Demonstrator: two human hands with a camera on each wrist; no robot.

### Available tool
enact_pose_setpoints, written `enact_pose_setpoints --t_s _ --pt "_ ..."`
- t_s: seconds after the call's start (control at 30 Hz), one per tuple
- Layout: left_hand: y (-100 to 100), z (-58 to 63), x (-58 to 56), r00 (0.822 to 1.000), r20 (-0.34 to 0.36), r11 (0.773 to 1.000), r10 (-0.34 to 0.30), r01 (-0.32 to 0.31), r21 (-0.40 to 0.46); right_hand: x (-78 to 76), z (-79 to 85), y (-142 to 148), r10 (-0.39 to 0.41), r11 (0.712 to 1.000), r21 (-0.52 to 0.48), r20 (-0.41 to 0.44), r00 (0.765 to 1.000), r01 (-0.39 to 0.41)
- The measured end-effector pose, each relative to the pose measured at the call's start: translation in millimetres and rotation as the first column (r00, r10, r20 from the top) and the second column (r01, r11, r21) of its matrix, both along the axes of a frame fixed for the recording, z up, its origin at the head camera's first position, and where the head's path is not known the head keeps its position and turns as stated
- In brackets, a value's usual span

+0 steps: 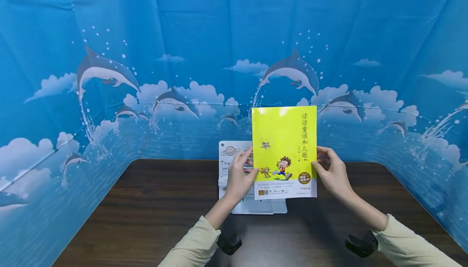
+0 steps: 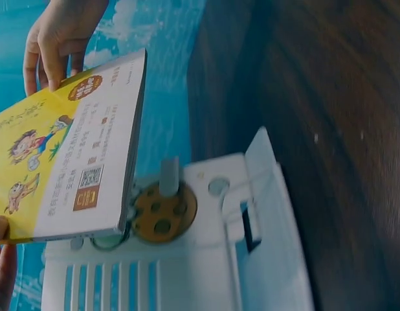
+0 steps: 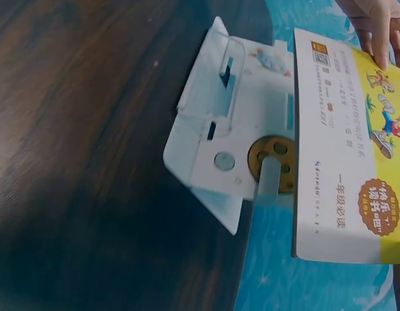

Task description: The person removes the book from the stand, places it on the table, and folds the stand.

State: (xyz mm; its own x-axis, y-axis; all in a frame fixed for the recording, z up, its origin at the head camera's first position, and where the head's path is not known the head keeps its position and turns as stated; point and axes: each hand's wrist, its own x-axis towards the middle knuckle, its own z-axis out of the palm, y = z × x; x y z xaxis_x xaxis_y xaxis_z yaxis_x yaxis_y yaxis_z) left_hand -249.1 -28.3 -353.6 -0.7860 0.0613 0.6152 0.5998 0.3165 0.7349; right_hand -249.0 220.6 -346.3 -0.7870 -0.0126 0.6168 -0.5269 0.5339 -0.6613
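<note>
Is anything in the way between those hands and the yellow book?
Nothing visible. The left hand and right hand both grip the yellow nursery-rhyme book directly, at opposite side edges. The white book stand is behind the book, not between it and either hand.

The book (image 1: 276,131) is between the left hand (image 1: 239,177) and right hand (image 1: 332,173), before a stand (image 1: 256,207) on the table (image 1: 146,218); a curtain (image 1: 219,35) hangs behind.

Dark wood-grain table (image 1: 153,210), faintly glossy; white printed stand (image 1: 252,207) upon it
</note>
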Motion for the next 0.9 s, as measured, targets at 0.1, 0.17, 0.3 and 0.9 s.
enact_pose_setpoints --t_s 0.1,0.17,0.3,0.9 --pt "10 -2.9 2.9 0.998 0.039 0.999 -0.04 0.039 0.025 6.3 -1.2 12 -0.001 1.0 0.025 0.043 0.999 0.0" --pt "17 -4.7 5.1 0.996 0.057 0.997 -0.067 0.065 0.042 10.4 -2.5 21 -0.015 0.999 0.045 0.061 0.998 0.013" --pt "32 -10.6 9.6 0.991 0.08 0.993 -0.106 0.101 0.064 18.8 -8.4 35 -0.049 0.996 0.073 0.094 0.994 0.042" --pt "84 -51.2 33.7 0.9 0.336 0.956 -0.278 0.292 0.009 41.1 -58.5 103 -0.196 0.974 0.181 0.356 0.914 0.139"
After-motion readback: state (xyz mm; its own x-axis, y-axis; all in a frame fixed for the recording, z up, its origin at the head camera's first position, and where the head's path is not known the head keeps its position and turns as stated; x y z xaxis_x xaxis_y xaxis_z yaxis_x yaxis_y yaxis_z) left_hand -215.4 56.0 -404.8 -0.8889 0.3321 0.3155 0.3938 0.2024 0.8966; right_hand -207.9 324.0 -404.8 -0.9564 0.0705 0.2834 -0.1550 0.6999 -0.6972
